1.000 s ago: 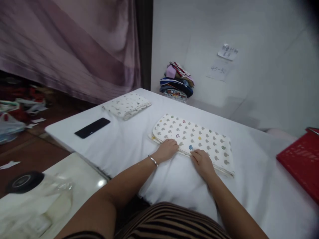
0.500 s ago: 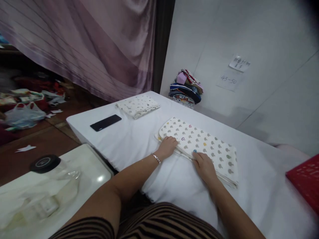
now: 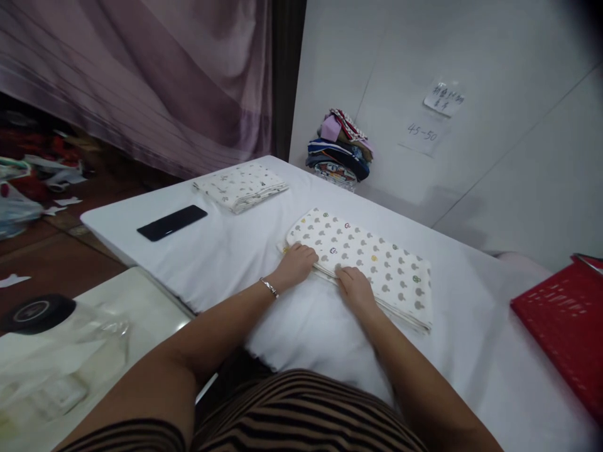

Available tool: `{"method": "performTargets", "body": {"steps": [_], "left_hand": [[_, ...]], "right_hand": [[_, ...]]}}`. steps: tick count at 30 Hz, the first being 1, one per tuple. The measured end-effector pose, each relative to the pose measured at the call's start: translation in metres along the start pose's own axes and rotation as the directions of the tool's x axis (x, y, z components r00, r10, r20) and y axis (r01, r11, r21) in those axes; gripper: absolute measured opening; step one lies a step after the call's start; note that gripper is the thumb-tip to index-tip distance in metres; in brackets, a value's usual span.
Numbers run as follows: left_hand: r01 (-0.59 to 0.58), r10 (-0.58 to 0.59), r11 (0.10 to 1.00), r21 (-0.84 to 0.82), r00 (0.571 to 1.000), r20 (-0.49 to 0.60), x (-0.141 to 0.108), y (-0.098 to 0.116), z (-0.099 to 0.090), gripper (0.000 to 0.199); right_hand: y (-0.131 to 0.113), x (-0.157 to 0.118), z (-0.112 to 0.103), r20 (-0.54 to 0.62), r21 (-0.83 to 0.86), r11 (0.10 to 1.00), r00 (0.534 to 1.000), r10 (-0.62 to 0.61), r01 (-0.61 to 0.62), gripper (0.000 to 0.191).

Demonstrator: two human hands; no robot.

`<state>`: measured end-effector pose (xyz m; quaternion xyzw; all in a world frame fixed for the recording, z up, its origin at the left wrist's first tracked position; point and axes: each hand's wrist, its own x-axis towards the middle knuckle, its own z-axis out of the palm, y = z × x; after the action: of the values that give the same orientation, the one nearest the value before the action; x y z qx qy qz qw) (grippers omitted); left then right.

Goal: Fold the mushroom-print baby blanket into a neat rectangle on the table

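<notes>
A folded white cloth [image 3: 377, 258] with a print of small grey mushroom-like shapes, a few of them coloured, lies flat on the white-covered table. At its near left corner, my left hand [image 3: 298, 260] holds the edge, fingers curled over the top; a silver bracelet circles that wrist. My right hand [image 3: 355, 287] grips the same near edge a little further right, its fingertips on the upper layer. The thumbs are partly hidden. Several layers show along the cloth's near side. Beyond it lies a second folded cloth [image 3: 242, 187], white with small dark motifs, untouched.
A black phone [image 3: 172, 223] lies left on the white table cover [image 3: 235, 251]. A red box-like object [image 3: 560, 314] stands at the right edge. Stacked folded clothes [image 3: 339, 150] sit by the wall. Lower left, a white surface [image 3: 155, 295] bears a black-lidded clear container [image 3: 40, 312].
My right hand has slid slightly left along the cloth's edge, closer to my left hand. The camera view has turned a little rightward. The cloth stays folded.
</notes>
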<state>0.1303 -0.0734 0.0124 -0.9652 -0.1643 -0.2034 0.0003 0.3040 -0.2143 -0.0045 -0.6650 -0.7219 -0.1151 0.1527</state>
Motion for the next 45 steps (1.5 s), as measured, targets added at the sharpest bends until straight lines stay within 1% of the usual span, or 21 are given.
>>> {"method": "performTargets", "body": {"steps": [3,7,11,14,18,20,24,28,32,35,38,40,42,45], "left_hand": [[-0.017,0.018,1.000,-0.025,0.999,0.029,-0.003,-0.003,-0.003,0.016],[0.023,-0.019,0.998,-0.063,0.998,0.062,-0.006,-0.003,-0.001,0.019],[0.057,-0.049,0.985,-0.164,0.997,0.056,-0.008,-0.004,-0.001,0.024],[0.060,-0.052,0.970,-0.236,0.998,0.039,-0.009,-0.006,-0.003,0.027],[0.060,-0.057,0.953,-0.296,0.998,0.019,-0.008,-0.008,-0.002,0.017],[0.059,-0.054,0.952,-0.299,0.998,0.025,-0.007,-0.009,-0.002,0.018],[0.045,-0.036,0.961,-0.274,0.999,0.038,-0.006,-0.010,-0.001,0.021],[0.032,-0.018,0.964,-0.262,0.998,0.056,-0.008,-0.010,-0.001,0.018],[0.021,-0.002,0.971,-0.238,0.997,0.080,-0.008,-0.011,0.000,0.019],[0.007,0.010,0.976,-0.216,0.997,0.079,-0.008,-0.013,0.002,0.018],[-0.033,0.049,0.981,-0.191,0.996,0.080,-0.006,-0.017,0.005,0.019],[-0.064,0.078,0.983,-0.173,0.994,0.075,-0.004,-0.020,0.007,0.021],[-0.078,0.089,0.984,-0.159,0.994,0.066,-0.002,-0.022,0.007,0.023],[-0.054,0.065,0.991,-0.121,0.993,0.094,0.001,-0.022,0.006,0.028]], "right_hand": [[0.001,0.000,0.000,0.015,0.021,1.000,1.000,-0.007,0.007,0.024],[0.000,0.001,0.001,0.026,0.021,1.000,1.000,0.000,0.000,0.025],[-0.002,0.000,-0.001,0.012,0.040,0.999,1.000,0.016,-0.016,0.025],[-0.005,0.002,-0.004,0.010,0.101,0.994,0.999,0.048,-0.048,0.025],[-0.009,0.007,-0.005,-0.013,0.181,0.980,0.996,0.085,-0.081,0.025],[-0.011,0.009,-0.003,-0.024,0.189,0.979,0.996,0.088,-0.082,0.024],[-0.012,0.011,-0.001,-0.008,0.165,0.982,0.996,0.090,-0.088,0.024],[-0.013,0.009,-0.001,0.001,0.118,0.991,0.998,0.063,-0.062,0.024],[-0.013,0.005,0.001,0.009,0.060,0.997,0.999,0.043,-0.044,0.026],[-0.012,0.001,0.000,0.014,0.091,0.995,0.999,0.028,-0.029,0.028],[-0.005,-0.015,-0.010,0.020,0.161,0.987,1.000,-0.005,0.002,0.029],[0.004,-0.034,-0.021,0.003,0.177,0.984,1.000,0.008,-0.008,0.029],[0.017,-0.062,-0.035,-0.025,0.158,0.985,0.997,0.072,-0.067,0.029],[0.039,-0.112,-0.057,-0.080,0.106,0.969,0.970,0.231,-0.222,0.028]]}}
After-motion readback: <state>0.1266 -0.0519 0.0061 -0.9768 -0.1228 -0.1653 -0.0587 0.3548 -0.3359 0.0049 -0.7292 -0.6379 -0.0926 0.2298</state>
